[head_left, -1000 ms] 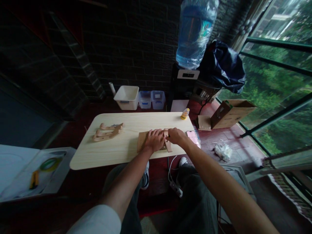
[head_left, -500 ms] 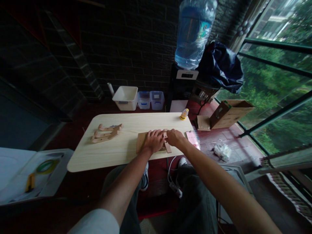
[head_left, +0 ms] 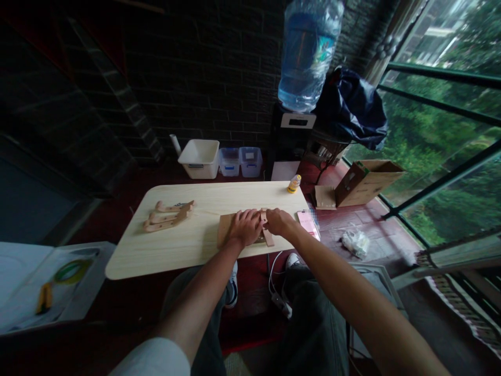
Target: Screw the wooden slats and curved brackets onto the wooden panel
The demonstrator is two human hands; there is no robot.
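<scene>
My left hand lies with its fingers stretched out over a flat wooden board, pressing down near the board's right side. A narrow wooden strip crosses that right end, and its far part shows between my hands. My right hand is closed in a fist-like grip beside the strip's far part. What its fingers hold, if anything, is hidden. To the left, several curved wooden pieces with small holes lie side by side on the pale table.
A small yellow-capped bottle stands at the table's far right corner. A phone lies at the right edge. Beyond the table are a white bin, two clear boxes and a water dispenser. A cardboard box stands right.
Both hands stay at the wooden board and strip, with barely any visible motion. The whole view has shifted slightly as my head moves.
</scene>
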